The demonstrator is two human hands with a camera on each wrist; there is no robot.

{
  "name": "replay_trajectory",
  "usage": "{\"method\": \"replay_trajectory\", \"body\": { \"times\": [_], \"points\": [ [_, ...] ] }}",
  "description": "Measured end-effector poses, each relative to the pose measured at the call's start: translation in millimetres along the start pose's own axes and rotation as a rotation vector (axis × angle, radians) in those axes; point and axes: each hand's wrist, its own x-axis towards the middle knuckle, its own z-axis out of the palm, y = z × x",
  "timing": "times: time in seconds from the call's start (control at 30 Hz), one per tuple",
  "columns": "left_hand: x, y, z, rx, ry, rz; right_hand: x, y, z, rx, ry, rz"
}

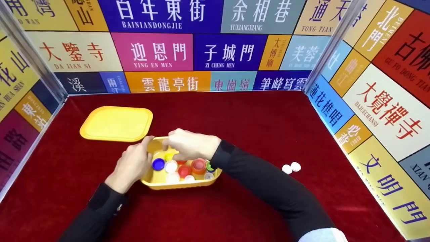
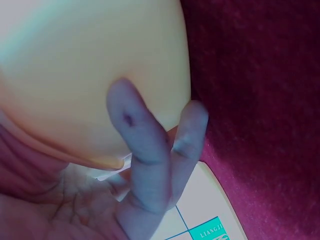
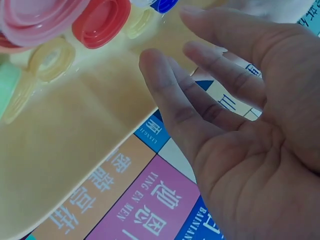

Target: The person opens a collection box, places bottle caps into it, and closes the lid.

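Note:
A yellow plastic box (image 1: 181, 185) holds several bottle caps, among them a blue cap (image 1: 158, 164), a white cap (image 1: 171, 166) and a red cap (image 1: 184, 170). My left hand (image 1: 131, 164) grips the box's left end, with fingers (image 2: 137, 135) against the wall. Over the far side of the box is my right hand (image 1: 193, 144), its fingers (image 3: 167, 82) spread and nothing between them. In the right wrist view a pink lid (image 3: 42, 20), a pale ring-shaped cap (image 3: 52, 60) and a green cap (image 3: 7, 90) lie near the fingertips. My right forearm hides part of the box's right end.
A flat yellow lid (image 1: 116, 124) lies behind the box, to the left. Two small white round pieces (image 1: 291, 167) sit to the right on the dark red cloth (image 1: 242, 205). Panels with coloured signs (image 1: 151, 52) stand around the back and sides.

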Motion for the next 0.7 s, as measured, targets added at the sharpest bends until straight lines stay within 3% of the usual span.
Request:
{"method": "replay_trajectory", "body": {
  "times": [0.33,0.7],
  "points": [
    [-1.8,-0.4,0.0,-0.007,0.006,-0.001,-21.7,11,-3,0.073,0.08,0.005],
    [-2.5,0.3,0.4,-0.02,0.015,-0.007,-67.5,33,-18,0.16,0.213,0.052]
  ]
}}
